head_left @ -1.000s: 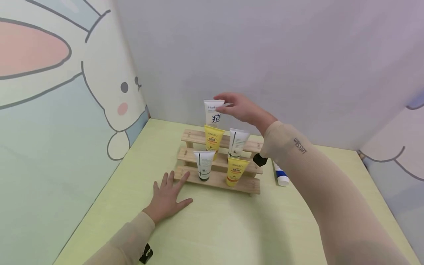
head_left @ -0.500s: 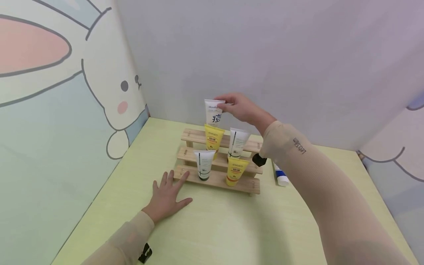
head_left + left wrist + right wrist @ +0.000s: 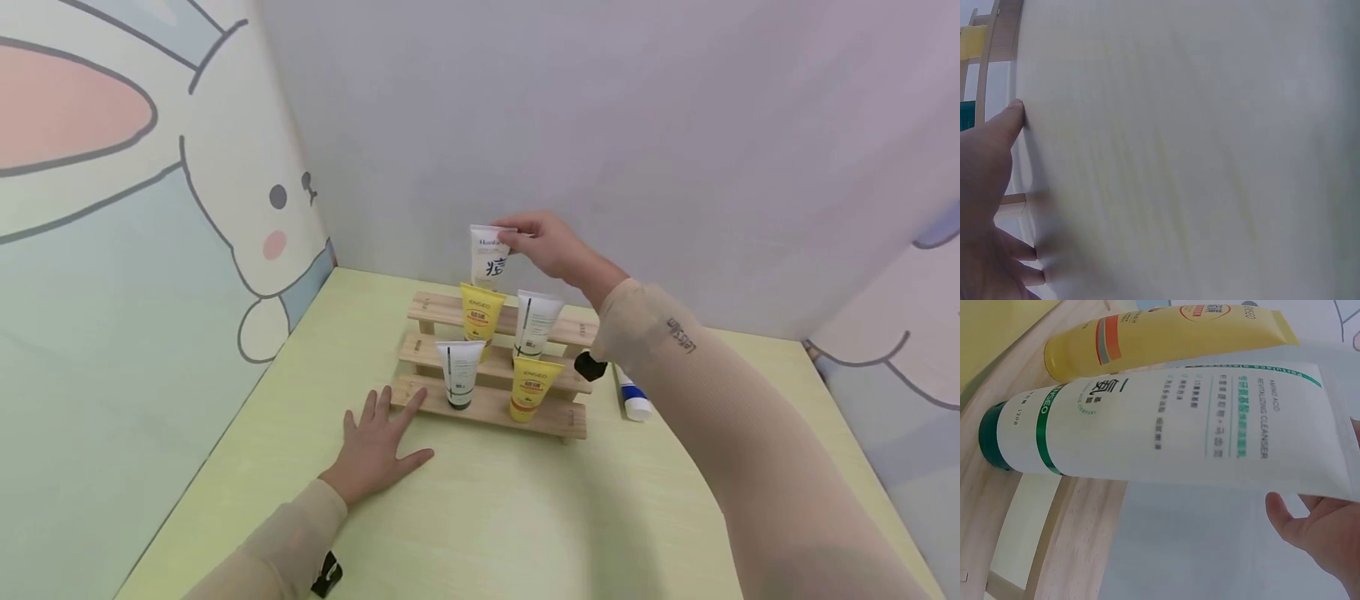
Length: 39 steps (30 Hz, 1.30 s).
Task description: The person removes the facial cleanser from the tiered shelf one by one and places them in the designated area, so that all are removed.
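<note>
My right hand (image 3: 547, 243) pinches the upper right edge of a white tube with blue lettering (image 3: 486, 258), which stands upright at the back of a three-tier wooden rack (image 3: 442, 308). The tube's lower end is hidden behind a yellow tube (image 3: 480, 315) on the middle tier. In the right wrist view, a white cleanser tube with a green cap (image 3: 1147, 425) overlaps part of the right hand (image 3: 1329, 531). My left hand (image 3: 372, 450) lies with fingers spread beside the rack, its index fingertip at the lowest tier's left end.
Beside the yellow tube stands a white tube (image 3: 536, 323). The lowest tier bears another white tube (image 3: 460, 372) and a yellow tube (image 3: 532, 387). A white-and-blue tube (image 3: 633, 396) lies right of the rack, partly behind the right sleeve. Walls (image 3: 600, 125) enclose the table.
The right thumb and fingers have closed on the blue-lettered tube, and it has shifted slightly to the right. The left hand has stayed in place.
</note>
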### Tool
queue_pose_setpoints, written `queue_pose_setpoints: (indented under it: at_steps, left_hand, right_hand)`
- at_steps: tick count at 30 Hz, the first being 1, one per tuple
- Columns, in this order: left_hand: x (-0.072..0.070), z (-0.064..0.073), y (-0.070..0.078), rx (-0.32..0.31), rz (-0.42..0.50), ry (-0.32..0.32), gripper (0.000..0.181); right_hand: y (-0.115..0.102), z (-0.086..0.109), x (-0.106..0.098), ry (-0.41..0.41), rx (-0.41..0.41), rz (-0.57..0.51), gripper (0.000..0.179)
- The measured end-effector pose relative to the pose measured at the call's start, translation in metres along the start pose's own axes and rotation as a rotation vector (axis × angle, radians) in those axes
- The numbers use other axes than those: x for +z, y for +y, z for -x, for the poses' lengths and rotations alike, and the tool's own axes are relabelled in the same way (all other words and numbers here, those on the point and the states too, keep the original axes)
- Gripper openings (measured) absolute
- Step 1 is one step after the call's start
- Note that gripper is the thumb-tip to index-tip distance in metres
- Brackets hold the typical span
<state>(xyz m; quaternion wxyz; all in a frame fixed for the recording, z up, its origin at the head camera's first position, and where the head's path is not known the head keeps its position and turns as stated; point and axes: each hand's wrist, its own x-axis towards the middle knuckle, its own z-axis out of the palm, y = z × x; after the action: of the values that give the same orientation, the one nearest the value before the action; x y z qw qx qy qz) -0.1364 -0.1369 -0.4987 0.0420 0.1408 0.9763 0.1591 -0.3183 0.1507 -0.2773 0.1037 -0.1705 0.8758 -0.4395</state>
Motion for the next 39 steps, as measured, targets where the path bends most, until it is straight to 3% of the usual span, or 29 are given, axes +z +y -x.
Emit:
queue_pose_setpoints:
  at_steps: [6, 9, 13, 16, 20, 25, 30, 34, 39]
  left_hand:
    - [0.001, -0.001, -0.002, 0.007, 0.013, 0.007, 0.089]
    - [0.002, 0.000, -0.004, 0.004, 0.015, 0.023, 0.089]
    - [0.001, 0.001, -0.009, -0.008, 0.020, 0.037, 0.089]
    - [0.000, 0.001, -0.013, -0.013, 0.013, 0.042, 0.089]
    - [-0.001, 0.002, -0.019, -0.013, 0.006, 0.046, 0.090]
    - [-0.004, 0.003, -0.026, -0.018, 0.004, 0.040, 0.090]
    - [-0.007, 0.007, -0.034, -0.029, -0.008, 0.041, 0.090]
    - [-0.010, 0.012, -0.037, -0.036, -0.010, 0.042, 0.090]
    - [-0.013, 0.017, -0.039, -0.040, -0.016, 0.046, 0.089]
  right_hand:
    - [0.012, 0.015, -0.027, 0.105, 0.052, -0.099, 0.042]
    - [0.022, 0.029, -0.050, 0.167, 0.021, -0.159, 0.043]
    - [0.042, 0.058, -0.087, 0.240, 0.008, -0.127, 0.048]
    - [0.063, 0.084, -0.113, 0.256, 0.087, -0.031, 0.056]
    - [0.100, 0.117, -0.135, 0.196, 0.245, 0.065, 0.066]
    - [0.151, 0.142, -0.136, 0.083, 0.354, 0.108, 0.066]
    - [0.192, 0.145, -0.120, -0.002, 0.376, 0.083, 0.059]
    - [0.214, 0.141, -0.108, -0.041, 0.401, 0.026, 0.061]
    - [0.226, 0.135, -0.101, -0.084, 0.448, 0.014, 0.065]
